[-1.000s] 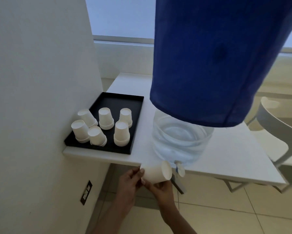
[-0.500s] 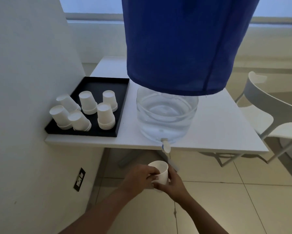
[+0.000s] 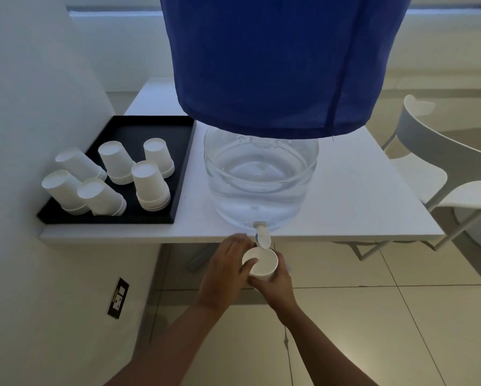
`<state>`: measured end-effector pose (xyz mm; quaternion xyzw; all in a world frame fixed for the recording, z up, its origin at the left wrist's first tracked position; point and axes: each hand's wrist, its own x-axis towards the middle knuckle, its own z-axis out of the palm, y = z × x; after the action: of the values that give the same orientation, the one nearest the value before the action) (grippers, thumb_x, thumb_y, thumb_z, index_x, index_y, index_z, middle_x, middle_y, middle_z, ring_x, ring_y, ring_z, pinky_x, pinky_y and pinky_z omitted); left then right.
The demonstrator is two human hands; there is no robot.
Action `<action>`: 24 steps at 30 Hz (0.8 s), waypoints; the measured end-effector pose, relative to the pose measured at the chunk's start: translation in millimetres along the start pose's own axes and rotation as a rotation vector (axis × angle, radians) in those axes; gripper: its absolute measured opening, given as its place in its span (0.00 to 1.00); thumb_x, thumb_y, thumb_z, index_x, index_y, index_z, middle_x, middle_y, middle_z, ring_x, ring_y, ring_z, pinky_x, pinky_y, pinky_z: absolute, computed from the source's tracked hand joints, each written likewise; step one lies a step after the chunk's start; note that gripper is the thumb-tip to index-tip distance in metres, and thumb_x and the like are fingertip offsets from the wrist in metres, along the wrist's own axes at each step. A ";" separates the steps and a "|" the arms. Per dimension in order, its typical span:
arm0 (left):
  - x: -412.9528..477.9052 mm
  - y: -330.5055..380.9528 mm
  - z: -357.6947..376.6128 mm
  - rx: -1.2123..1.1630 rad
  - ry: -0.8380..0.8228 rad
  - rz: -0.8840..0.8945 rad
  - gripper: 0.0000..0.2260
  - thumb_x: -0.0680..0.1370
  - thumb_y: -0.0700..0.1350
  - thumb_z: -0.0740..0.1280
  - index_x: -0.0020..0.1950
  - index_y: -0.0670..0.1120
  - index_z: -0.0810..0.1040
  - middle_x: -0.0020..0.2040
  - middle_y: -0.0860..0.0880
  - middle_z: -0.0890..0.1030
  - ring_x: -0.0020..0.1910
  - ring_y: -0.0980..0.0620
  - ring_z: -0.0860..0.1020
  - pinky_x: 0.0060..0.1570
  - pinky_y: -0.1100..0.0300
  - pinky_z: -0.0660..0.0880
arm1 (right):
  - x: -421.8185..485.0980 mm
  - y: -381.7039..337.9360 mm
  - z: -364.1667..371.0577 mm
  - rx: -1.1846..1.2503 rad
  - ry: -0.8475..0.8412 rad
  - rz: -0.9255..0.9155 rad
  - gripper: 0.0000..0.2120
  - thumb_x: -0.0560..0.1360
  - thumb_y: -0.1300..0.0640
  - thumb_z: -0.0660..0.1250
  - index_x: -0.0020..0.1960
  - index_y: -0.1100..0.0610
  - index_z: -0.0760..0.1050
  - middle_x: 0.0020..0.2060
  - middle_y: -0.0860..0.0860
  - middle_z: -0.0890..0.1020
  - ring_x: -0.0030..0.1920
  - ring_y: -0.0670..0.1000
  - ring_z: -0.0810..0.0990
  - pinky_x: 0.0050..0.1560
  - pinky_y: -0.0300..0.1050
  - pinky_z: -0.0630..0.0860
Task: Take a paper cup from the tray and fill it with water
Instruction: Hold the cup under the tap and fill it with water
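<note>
Gripping paper cup (image 3: 260,264) — right hand (image 3: 274,285), under tap (image 3: 262,237)

No text, label, brand or number can be read anywhere; the paper cup (image 3: 261,264) between the hands, the cups on the tray (image 3: 155,123) and the blue cover (image 3: 275,59) are all plain.

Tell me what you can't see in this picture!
- Head view: the blue cover hides the water bottle's upper part, and the top edge cuts it off.
- Inside of the paper cup: too pale to tell if water is in it.
- Tap lever: too small to tell if it is open.
</note>
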<state>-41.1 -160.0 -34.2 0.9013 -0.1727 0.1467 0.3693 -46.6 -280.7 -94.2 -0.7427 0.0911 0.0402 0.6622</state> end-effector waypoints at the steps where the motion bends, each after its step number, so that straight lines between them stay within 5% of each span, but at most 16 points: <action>1: 4.1 -0.9 2.2 -0.010 -0.021 0.006 0.18 0.69 0.37 0.72 0.57 0.43 0.73 0.60 0.46 0.76 0.61 0.51 0.73 0.60 0.67 0.68 | 3.4 -0.9 1.1 0.015 0.003 -0.007 0.29 0.63 0.64 0.75 0.56 0.45 0.67 0.52 0.50 0.78 0.51 0.46 0.77 0.44 0.35 0.74; 3: 10.5 -1.6 7.5 -0.016 -0.082 0.014 0.24 0.71 0.38 0.70 0.64 0.45 0.68 0.67 0.51 0.68 0.67 0.56 0.64 0.64 0.64 0.61 | 9.1 -1.5 2.8 0.023 0.008 -0.032 0.28 0.64 0.64 0.75 0.56 0.45 0.67 0.51 0.49 0.79 0.50 0.46 0.77 0.43 0.35 0.76; 15: 29.4 -1.4 10.7 0.002 -0.158 0.109 0.14 0.72 0.35 0.66 0.58 0.36 0.74 0.61 0.38 0.77 0.62 0.44 0.74 0.63 0.58 0.65 | 22.6 4.3 6.0 0.024 -0.001 -0.060 0.29 0.64 0.62 0.76 0.53 0.37 0.68 0.49 0.43 0.80 0.47 0.37 0.79 0.40 0.28 0.75; 24: 48.0 2.8 5.6 -0.137 -0.123 -0.059 0.09 0.75 0.36 0.64 0.54 0.38 0.78 0.54 0.39 0.82 0.53 0.50 0.79 0.54 0.71 0.68 | 23.8 3.1 3.8 0.068 0.013 -0.071 0.30 0.62 0.63 0.77 0.56 0.43 0.69 0.52 0.50 0.80 0.51 0.47 0.78 0.42 0.32 0.76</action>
<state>1.6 -175.6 -17.5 0.8859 -0.1778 0.0682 0.4230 -23.6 -279.2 -101.9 -0.7229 0.0704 0.0087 0.6874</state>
